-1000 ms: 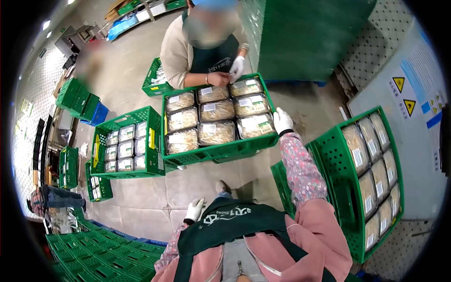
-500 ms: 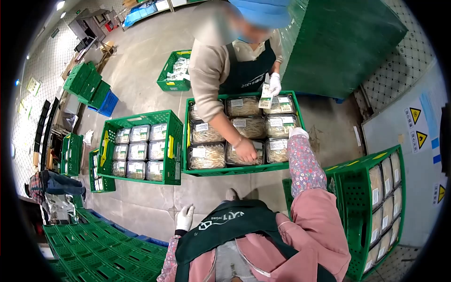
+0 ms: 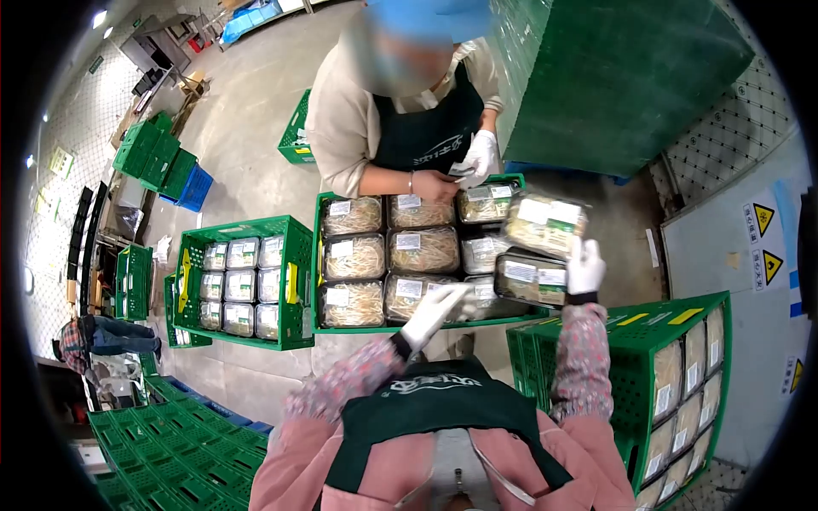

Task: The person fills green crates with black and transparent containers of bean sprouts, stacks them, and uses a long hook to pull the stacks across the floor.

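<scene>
My right hand [image 3: 585,267] grips a clear-lidded plastic tray of pale strands [image 3: 547,223], lifted and tilted over the right side of a large green crate [image 3: 426,322]. Just below it is a second dark tray [image 3: 532,279] with two labels, also at my right fingers; whether they hold both cannot be made out. My left hand [image 3: 436,315] reaches over the crate's near edge, fingers stretched out and slightly blurred, by a tray in the near right corner [image 3: 484,294]. Rows of labelled trays [image 3: 423,249] fill the crate.
Across the crate a co-worker [image 3: 400,102] holds a small label in a gloved hand [image 3: 482,155]. A green crate of trays [image 3: 294,311] stands left, stacked tray crates [image 3: 626,375] right. A tall green wrapped block [image 3: 626,85] stands behind; green crates [image 3: 179,434] lie lower left.
My right hand has lifted a tray from the crate's right side. My left hand has come up from my side to the crate. The co-worker's bare hand has drawn back toward their gloved hand.
</scene>
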The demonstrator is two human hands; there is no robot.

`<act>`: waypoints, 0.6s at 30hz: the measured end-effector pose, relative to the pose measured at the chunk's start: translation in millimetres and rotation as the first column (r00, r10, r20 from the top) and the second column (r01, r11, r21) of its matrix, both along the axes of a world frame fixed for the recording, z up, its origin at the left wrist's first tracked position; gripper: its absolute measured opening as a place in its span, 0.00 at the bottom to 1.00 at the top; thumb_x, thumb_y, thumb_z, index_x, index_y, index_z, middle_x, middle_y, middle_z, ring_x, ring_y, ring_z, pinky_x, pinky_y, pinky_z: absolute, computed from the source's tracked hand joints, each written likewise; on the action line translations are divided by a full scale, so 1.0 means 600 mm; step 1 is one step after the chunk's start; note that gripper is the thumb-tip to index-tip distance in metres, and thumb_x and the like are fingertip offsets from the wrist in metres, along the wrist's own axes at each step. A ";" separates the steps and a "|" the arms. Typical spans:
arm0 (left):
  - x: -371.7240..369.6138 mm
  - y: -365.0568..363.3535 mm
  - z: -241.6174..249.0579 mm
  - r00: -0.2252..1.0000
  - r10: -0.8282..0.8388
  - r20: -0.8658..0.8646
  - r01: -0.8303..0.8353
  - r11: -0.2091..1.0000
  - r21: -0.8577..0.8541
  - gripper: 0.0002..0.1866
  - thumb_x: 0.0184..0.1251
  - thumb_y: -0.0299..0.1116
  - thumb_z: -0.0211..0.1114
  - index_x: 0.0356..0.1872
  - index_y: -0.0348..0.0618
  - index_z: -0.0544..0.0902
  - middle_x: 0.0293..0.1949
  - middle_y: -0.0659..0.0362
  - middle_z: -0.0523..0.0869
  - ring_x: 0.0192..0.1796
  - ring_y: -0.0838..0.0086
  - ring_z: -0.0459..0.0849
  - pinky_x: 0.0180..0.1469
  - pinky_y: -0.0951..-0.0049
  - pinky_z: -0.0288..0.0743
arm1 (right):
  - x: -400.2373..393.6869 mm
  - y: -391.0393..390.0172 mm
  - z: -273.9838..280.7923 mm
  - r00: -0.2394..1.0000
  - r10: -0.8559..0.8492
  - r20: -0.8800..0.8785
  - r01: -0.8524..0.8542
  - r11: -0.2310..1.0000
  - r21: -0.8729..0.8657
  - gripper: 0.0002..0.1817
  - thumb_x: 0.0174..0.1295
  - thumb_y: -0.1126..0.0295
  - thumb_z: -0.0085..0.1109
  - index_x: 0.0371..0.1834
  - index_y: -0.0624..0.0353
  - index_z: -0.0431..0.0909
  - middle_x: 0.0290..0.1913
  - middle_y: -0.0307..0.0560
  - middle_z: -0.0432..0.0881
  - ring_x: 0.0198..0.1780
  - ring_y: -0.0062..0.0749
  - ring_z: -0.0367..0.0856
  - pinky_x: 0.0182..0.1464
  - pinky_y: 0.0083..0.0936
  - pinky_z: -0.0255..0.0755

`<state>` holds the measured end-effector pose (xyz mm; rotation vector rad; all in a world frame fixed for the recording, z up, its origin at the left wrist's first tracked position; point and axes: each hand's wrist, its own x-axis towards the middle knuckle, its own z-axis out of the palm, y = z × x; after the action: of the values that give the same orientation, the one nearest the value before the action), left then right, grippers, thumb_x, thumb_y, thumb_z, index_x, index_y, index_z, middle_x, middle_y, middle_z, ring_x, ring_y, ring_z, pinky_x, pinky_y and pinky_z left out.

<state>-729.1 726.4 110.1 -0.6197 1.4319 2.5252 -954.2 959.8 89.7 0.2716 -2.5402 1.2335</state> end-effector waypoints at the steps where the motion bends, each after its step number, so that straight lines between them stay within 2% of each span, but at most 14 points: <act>1: -0.057 0.015 -0.016 0.999 0.017 0.051 -0.021 0.996 0.084 0.21 0.74 0.43 0.51 0.59 0.39 0.72 0.51 0.54 0.82 0.50 0.69 0.81 0.53 0.68 0.76 | 0.017 0.009 0.052 0.998 -0.055 -0.011 0.054 0.994 -0.095 0.20 0.64 0.60 0.59 0.22 0.59 0.64 0.14 0.44 0.64 0.18 0.24 0.62 0.22 0.30 0.60; 2: -0.123 0.025 -0.081 0.997 0.019 0.071 -0.029 0.991 0.134 0.28 0.72 0.49 0.52 0.62 0.37 0.68 0.55 0.52 0.78 0.55 0.66 0.79 0.54 0.64 0.76 | 0.031 0.028 0.089 0.996 -0.083 -0.020 0.080 0.990 -0.115 0.17 0.65 0.65 0.58 0.24 0.61 0.64 0.16 0.40 0.63 0.22 0.17 0.58 0.22 0.24 0.60; 4: -0.241 0.043 -0.144 0.967 0.143 0.210 -0.204 0.932 0.301 0.45 0.67 0.59 0.53 0.70 0.32 0.50 0.68 0.46 0.61 0.61 0.57 0.74 0.58 0.58 0.74 | 0.053 0.073 0.109 0.998 -0.064 -0.026 0.054 0.960 -0.276 0.10 0.68 0.71 0.54 0.30 0.63 0.68 0.25 0.34 0.68 0.28 0.15 0.63 0.31 0.17 0.64; 5: -0.308 0.046 -0.225 0.890 0.306 0.339 -0.421 0.836 0.352 0.46 0.62 0.63 0.57 0.70 0.37 0.54 0.67 0.44 0.63 0.59 0.54 0.75 0.52 0.52 0.77 | 0.065 0.093 0.110 0.996 -0.073 -0.050 0.055 0.951 -0.304 0.10 0.68 0.70 0.54 0.30 0.62 0.68 0.27 0.33 0.68 0.31 0.15 0.64 0.33 0.17 0.64; 6: -0.354 0.039 -0.242 0.827 0.360 0.431 -0.526 0.765 0.371 0.48 0.60 0.65 0.58 0.70 0.39 0.54 0.69 0.44 0.59 0.60 0.52 0.74 0.53 0.48 0.76 | 0.077 0.115 0.101 0.998 -0.045 -0.049 0.022 0.916 -0.400 0.11 0.68 0.70 0.53 0.29 0.62 0.68 0.26 0.34 0.67 0.30 0.16 0.62 0.33 0.18 0.63; 7: -0.382 0.044 -0.249 0.757 0.509 0.410 -0.635 0.720 0.278 0.49 0.59 0.67 0.57 0.71 0.41 0.54 0.68 0.45 0.61 0.60 0.51 0.74 0.53 0.47 0.75 | 0.094 0.131 0.104 0.991 -0.124 -0.052 0.107 0.961 -0.257 0.11 0.69 0.70 0.52 0.28 0.62 0.67 0.26 0.33 0.65 0.30 0.16 0.60 0.32 0.19 0.61; 8: -0.399 0.025 -0.282 0.786 0.381 0.486 -0.581 0.725 0.370 0.43 0.64 0.62 0.55 0.69 0.39 0.56 0.65 0.43 0.66 0.62 0.50 0.73 0.50 0.48 0.77 | 0.112 0.146 0.111 0.989 -0.150 0.012 0.149 0.970 -0.190 0.13 0.69 0.70 0.52 0.27 0.62 0.66 0.26 0.33 0.63 0.30 0.18 0.59 0.32 0.20 0.59; 9: -0.422 0.016 -0.390 0.871 0.414 0.265 -0.490 0.778 0.393 0.40 0.67 0.60 0.50 0.68 0.38 0.56 0.63 0.42 0.69 0.58 0.52 0.76 0.49 0.49 0.77 | 0.123 0.156 0.113 0.988 -0.153 0.014 0.153 0.965 -0.212 0.14 0.68 0.70 0.52 0.26 0.62 0.64 0.26 0.33 0.61 0.31 0.18 0.58 0.32 0.21 0.59; 11: -0.419 0.040 -0.409 0.826 0.534 0.180 -0.561 0.757 0.334 0.30 0.71 0.53 0.46 0.60 0.35 0.63 0.49 0.41 0.78 0.47 0.52 0.82 0.38 0.51 0.79 | 0.144 0.171 0.112 0.984 -0.171 0.045 0.177 0.959 -0.222 0.15 0.69 0.69 0.52 0.25 0.62 0.61 0.26 0.33 0.58 0.31 0.20 0.57 0.32 0.21 0.58; 12: -0.412 0.049 -0.331 0.712 0.633 0.305 -0.701 0.664 0.259 0.23 0.73 0.47 0.46 0.52 0.34 0.70 0.37 0.42 0.84 0.38 0.49 0.86 0.30 0.52 0.81 | 0.146 0.180 0.110 0.981 -0.186 0.064 0.195 0.956 -0.219 0.16 0.69 0.69 0.52 0.24 0.61 0.60 0.26 0.34 0.57 0.31 0.20 0.56 0.32 0.22 0.57; 13: -0.377 0.054 -0.346 0.745 0.635 0.204 -0.650 0.625 0.432 0.21 0.73 0.46 0.46 0.44 0.35 0.74 0.29 0.44 0.84 0.28 0.50 0.85 0.26 0.53 0.80 | 0.146 0.191 0.104 0.984 -0.167 0.065 0.178 0.950 -0.257 0.17 0.69 0.70 0.51 0.24 0.60 0.58 0.27 0.34 0.56 0.31 0.20 0.56 0.32 0.22 0.57; 14: -0.331 0.064 -0.322 0.770 0.619 0.154 -0.617 0.662 0.426 0.19 0.72 0.45 0.49 0.44 0.37 0.75 0.28 0.46 0.84 0.26 0.53 0.85 0.24 0.56 0.79 | 0.149 0.188 0.121 0.985 -0.163 0.055 0.170 0.967 -0.188 0.16 0.69 0.69 0.51 0.25 0.60 0.58 0.27 0.33 0.56 0.31 0.20 0.56 0.32 0.23 0.57; 16: -0.214 0.076 -0.216 0.846 0.527 0.085 -0.531 0.817 0.226 0.15 0.69 0.43 0.55 0.44 0.39 0.76 0.26 0.49 0.84 0.22 0.58 0.84 0.21 0.63 0.78 | 0.143 0.176 0.142 0.991 -0.122 0.052 0.131 0.970 -0.203 0.16 0.71 0.66 0.49 0.26 0.60 0.60 0.28 0.34 0.58 0.31 0.21 0.57 0.33 0.22 0.58; 18: -0.087 0.057 -0.132 0.928 0.368 0.051 -0.370 0.929 0.030 0.13 0.70 0.38 0.56 0.43 0.37 0.78 0.26 0.50 0.84 0.21 0.65 0.84 0.23 0.69 0.78 | 0.147 0.126 0.182 0.982 0.013 0.186 0.080 0.872 -0.483 0.14 0.71 0.65 0.48 0.32 0.65 0.67 0.32 0.40 0.70 0.34 0.23 0.65 0.39 0.23 0.65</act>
<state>-781.2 760.8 31.0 -1.0178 1.3527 2.7874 -866.0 1035.5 199.2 -0.0059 -2.2499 1.9067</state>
